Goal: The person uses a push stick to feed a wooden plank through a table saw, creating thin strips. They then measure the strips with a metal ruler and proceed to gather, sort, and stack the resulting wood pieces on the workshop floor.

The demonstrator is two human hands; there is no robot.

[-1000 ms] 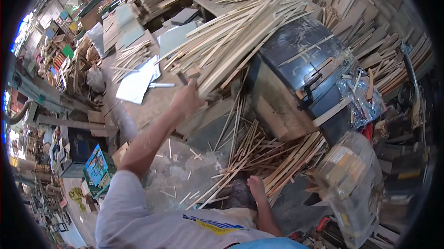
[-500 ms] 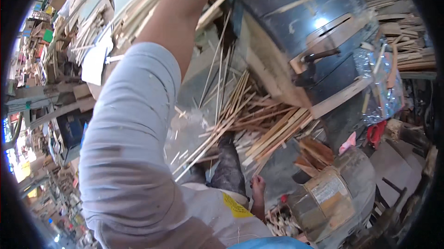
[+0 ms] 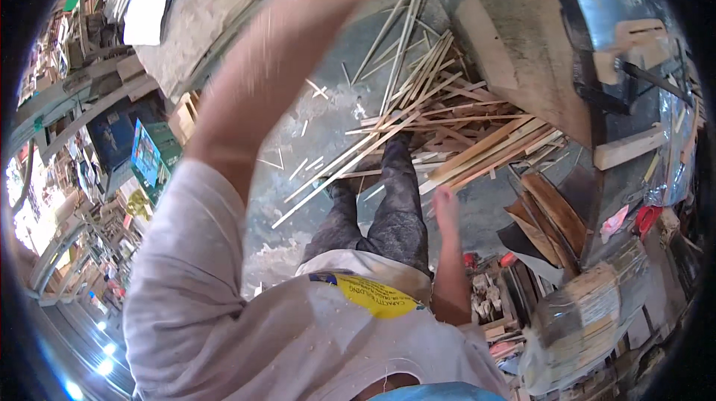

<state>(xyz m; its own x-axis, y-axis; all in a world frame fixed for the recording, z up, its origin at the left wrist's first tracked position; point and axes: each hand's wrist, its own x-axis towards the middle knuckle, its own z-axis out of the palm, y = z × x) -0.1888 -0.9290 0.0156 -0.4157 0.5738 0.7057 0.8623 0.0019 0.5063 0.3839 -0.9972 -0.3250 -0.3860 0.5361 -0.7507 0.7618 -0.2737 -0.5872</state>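
My left arm stretches up across the view, and its hand lies beyond the upper edge, out of sight. My right hand [image 3: 445, 209] hangs low beside my right thigh, smeared by motion, so its fingers do not show clearly. Nearest to it is a stack of wider wooden slats [image 3: 496, 151], lying at a slant on the floor. Long thin wood strips [image 3: 350, 151] spread from this heap past my feet to the left. I cannot see either hand holding anything.
A machine table with a wooden side panel [image 3: 514, 36] stands at the upper right. Brown boards [image 3: 552, 211] lean near a plastic-wrapped bundle [image 3: 597, 311] on the right. A wooden board with a white sheet [image 3: 155, 2] is at the upper left. Offcuts litter the concrete floor [image 3: 298, 129].
The view has swung, so the floor and my legs show more fully. My right hand has moved up and forward, closer to the slats. My left arm remains stretched upward.
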